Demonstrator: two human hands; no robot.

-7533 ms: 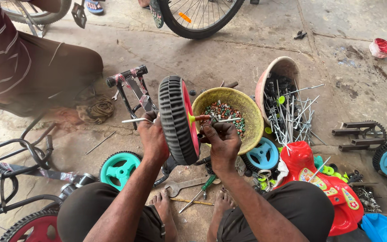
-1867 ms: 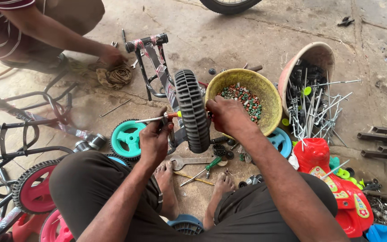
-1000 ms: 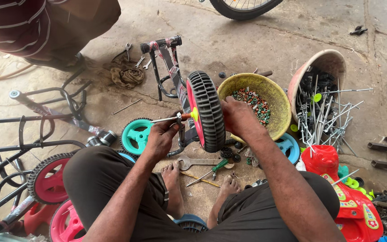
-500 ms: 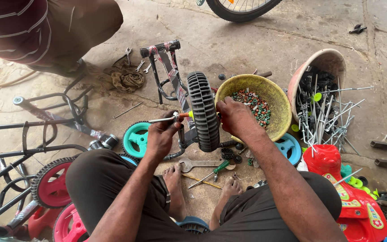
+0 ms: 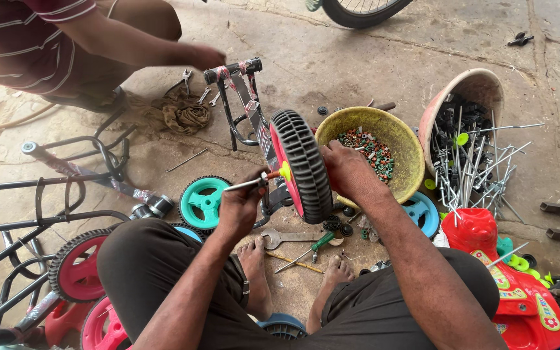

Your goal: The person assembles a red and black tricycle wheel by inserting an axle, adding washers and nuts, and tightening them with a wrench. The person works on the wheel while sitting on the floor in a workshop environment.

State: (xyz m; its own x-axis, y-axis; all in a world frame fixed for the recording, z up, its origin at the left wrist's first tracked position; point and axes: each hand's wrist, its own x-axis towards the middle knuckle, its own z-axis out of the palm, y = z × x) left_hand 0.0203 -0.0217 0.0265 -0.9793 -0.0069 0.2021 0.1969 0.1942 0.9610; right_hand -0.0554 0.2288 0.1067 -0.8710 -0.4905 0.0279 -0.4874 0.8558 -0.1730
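The wheel (image 5: pixel 303 167) stands upright on the floor (image 5: pixel 332 61) in front of the bowl (image 5: pixel 403 139). The right hand (image 5: pixel 348 174) grips its tread; the left hand (image 5: pixel 241 204) is closed on the axle (image 5: pixel 249 183) at the hub. If the grip slackens, the wheel may tip and the axle slide out

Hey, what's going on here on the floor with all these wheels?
A person sitting on the concrete floor steadies an upright black-tyred wheel with a pink hub with the right hand, while the left hand holds a metal axle rod at its centre. A yellow bowl of small parts stands just behind. Another person crouches nearby, reaching toward spanners.
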